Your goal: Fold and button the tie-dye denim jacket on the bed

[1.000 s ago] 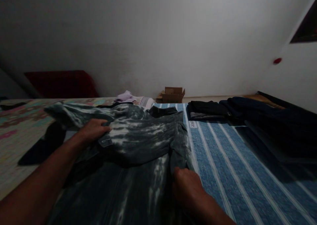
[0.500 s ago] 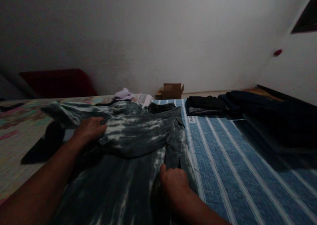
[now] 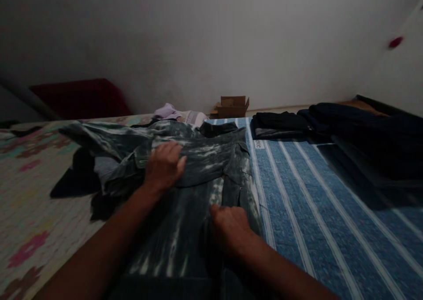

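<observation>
A dark tie-dye denim garment [image 3: 198, 159] lies spread on the bed, partly folded across itself. My left hand [image 3: 164, 165] rests flat on its folded upper part, fingers stretched toward the right. Nearer to me, my right hand [image 3: 230, 227] presses on the garment's right side, fingers curled with the knuckles up; whether they pinch the cloth is hidden.
A blue striped sheet [image 3: 313, 203] covers the bed's right side, a floral sheet [image 3: 29, 194] the left. Folded dark clothes [image 3: 280, 124] and a dark pile [image 3: 370, 132] lie at the right. A cardboard box [image 3: 233, 106], pale cloth [image 3: 168, 112] and a red cushion [image 3: 79, 99] sit by the wall.
My left hand has slid rightward across the garment toward its middle, drawing the folded part along. My right hand has shifted slightly left and stays on the right side.
</observation>
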A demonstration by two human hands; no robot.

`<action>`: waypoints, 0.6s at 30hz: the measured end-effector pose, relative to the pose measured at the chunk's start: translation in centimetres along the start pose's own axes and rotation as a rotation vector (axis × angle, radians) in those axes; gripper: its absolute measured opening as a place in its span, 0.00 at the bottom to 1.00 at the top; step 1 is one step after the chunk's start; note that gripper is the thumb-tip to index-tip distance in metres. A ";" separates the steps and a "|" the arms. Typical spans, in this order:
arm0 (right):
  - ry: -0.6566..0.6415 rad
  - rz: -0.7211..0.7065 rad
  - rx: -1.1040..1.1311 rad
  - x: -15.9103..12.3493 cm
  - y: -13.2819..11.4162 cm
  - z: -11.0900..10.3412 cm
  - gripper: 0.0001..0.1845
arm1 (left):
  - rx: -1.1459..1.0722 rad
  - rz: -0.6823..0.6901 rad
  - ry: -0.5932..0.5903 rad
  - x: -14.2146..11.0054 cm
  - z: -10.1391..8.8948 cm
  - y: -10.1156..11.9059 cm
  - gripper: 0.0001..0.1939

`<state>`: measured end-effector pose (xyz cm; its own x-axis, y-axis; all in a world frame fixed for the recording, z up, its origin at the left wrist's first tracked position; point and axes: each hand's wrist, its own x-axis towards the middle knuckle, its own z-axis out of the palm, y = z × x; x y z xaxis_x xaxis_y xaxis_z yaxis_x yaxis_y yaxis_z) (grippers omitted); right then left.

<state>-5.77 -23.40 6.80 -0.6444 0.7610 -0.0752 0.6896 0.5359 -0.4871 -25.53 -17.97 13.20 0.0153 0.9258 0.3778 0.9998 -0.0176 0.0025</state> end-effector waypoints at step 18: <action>0.476 -0.283 0.221 -15.0 8.7 3.9 0.35 | -1.542 -0.977 -0.801 -15.6 -0.1 11.4 0.21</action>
<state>8.61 -31.59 0.34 -0.5390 0.7075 0.4571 0.3949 0.6916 -0.6048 -14.37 -32.69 7.45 0.0057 0.7420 -0.6703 -0.1724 0.6610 0.7303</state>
